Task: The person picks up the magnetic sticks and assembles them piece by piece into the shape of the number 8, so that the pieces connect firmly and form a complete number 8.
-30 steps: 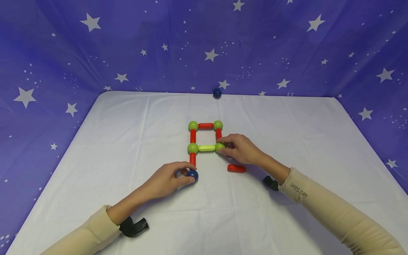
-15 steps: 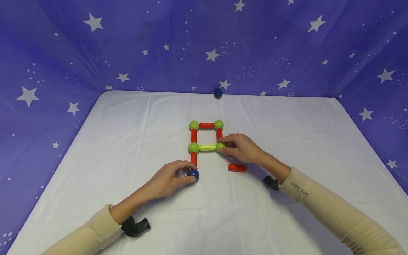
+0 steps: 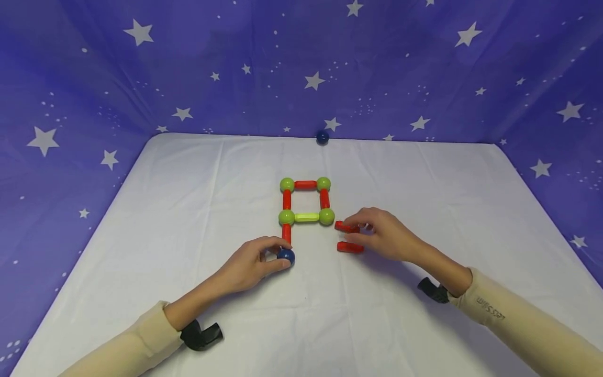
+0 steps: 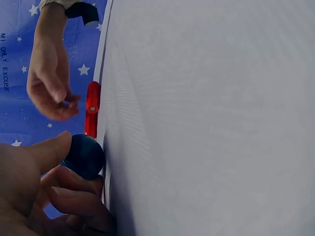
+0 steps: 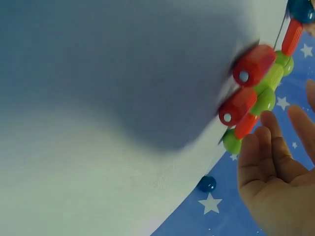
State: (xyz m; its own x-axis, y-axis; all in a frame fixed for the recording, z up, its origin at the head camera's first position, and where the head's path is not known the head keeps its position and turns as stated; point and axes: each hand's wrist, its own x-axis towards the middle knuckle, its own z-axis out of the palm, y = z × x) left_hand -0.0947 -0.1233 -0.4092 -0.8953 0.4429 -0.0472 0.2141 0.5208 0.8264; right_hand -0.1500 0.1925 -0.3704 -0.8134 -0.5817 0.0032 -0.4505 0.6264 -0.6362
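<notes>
My left hand (image 3: 247, 266) pinches a dark blue ball (image 3: 286, 256) between thumb and fingers at the near end of a red rod (image 3: 286, 234). That rod joins a square of green balls and rods, whose near side is a yellow-green rod (image 3: 307, 217). To the right of the square's near right green ball (image 3: 326, 216), my right hand (image 3: 383, 235) hovers over two loose red rods, the farther rod (image 3: 343, 226) partly hidden by its fingers and the nearer rod (image 3: 350, 247) below. In the right wrist view its fingers (image 5: 268, 157) are relaxed and hold nothing.
Another dark blue ball (image 3: 322, 137) lies at the table's far edge, by the purple star-print curtain (image 3: 264, 42). A white cloth (image 3: 188, 209) covers the table. Black straps with camera mounts (image 3: 200, 336) sit at the wrists.
My right hand has left the green ball and moved right and towards me. A second loose red rod, hidden before, now shows under it. My left hand stays on the blue ball.
</notes>
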